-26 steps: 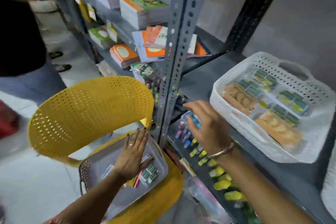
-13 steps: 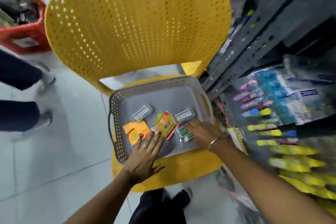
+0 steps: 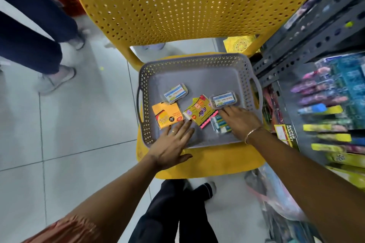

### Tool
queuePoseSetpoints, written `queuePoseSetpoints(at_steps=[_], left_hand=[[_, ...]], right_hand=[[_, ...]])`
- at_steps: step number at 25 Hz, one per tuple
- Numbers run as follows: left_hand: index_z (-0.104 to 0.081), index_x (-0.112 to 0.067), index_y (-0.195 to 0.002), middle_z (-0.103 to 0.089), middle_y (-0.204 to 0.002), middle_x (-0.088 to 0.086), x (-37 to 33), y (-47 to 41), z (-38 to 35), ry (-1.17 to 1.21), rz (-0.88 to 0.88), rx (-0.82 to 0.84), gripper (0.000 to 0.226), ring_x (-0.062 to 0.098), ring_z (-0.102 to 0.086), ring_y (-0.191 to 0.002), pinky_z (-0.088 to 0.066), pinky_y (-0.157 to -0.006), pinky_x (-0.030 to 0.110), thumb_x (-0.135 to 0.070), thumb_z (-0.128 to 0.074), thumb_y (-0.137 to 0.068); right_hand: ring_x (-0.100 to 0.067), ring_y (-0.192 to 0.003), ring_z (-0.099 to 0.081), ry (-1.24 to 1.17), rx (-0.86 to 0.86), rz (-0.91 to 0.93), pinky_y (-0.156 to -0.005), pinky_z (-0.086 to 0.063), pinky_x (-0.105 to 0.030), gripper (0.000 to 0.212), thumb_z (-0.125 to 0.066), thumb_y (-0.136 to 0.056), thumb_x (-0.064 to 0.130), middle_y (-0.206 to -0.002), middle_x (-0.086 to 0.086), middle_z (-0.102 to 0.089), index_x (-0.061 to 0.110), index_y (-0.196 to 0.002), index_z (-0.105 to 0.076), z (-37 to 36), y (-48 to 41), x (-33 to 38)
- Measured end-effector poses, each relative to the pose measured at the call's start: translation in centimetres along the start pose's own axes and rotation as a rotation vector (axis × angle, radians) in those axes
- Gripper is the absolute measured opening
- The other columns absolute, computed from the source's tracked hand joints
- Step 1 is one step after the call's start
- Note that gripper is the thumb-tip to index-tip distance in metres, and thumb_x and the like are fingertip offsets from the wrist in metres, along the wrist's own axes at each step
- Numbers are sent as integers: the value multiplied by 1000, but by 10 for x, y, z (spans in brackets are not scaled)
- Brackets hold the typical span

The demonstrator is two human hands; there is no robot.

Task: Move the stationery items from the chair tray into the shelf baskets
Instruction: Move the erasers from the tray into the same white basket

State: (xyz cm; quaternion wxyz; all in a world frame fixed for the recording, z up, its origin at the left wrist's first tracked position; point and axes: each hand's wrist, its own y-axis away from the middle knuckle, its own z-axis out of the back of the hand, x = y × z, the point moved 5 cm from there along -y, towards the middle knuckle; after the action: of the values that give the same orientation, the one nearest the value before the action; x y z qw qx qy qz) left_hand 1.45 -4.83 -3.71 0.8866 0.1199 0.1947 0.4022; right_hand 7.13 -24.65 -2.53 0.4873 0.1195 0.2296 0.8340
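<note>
Neither hand grips anything: the left hand lies flat with fingers spread over the near rim of the grey perforated plastic tray, fingertips just beside the orange card packet. The right hand reaches in open, fingers extended toward the clear blister pack with a blue-and-white label, over the small pack of white erasers. A second blister pack and a yellow-green sticky-note packet lie between. The tray sits on the yellow perforated plastic chair.
</note>
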Motion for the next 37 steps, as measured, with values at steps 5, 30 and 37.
queuePoseSetpoints(at_steps=[5, 30, 37], left_hand=[[-10, -11, -149, 7, -152, 8, -1, 1, -2, 21, 2, -1, 83, 29, -3, -142, -15, -113, 51, -60, -40, -89], [-37, -1, -133, -45, -137, 23, -162, -86, 413, -274, -564, -604, 85, 34, -38, -127, -23, -105, 41, -71, -27, -85], [-54, -5, -125, -58, -127, 13, -238, -134, 420, -343, -702, -529, 92, 29, -56, -115, -47, -91, 39, -75, -38, -67]], right_hand=[[-26, -121, -44, -72, 15, -25, -96, -45, -37, 67, -65, -74, 14, -130, -9, -46, 12, -133, -32, 2, 4, -4], [-30, -112, -51, -409, -818, -694, -93, -45, -39, 59, -54, -64, 41, -113, -14, -58, 13, -116, -52, 407, 340, -145], [-32, -114, -54, -513, -666, -1086, -95, -47, -39, 49, -64, -74, 37, -122, -17, -59, 9, -114, -55, 332, 451, -221]])
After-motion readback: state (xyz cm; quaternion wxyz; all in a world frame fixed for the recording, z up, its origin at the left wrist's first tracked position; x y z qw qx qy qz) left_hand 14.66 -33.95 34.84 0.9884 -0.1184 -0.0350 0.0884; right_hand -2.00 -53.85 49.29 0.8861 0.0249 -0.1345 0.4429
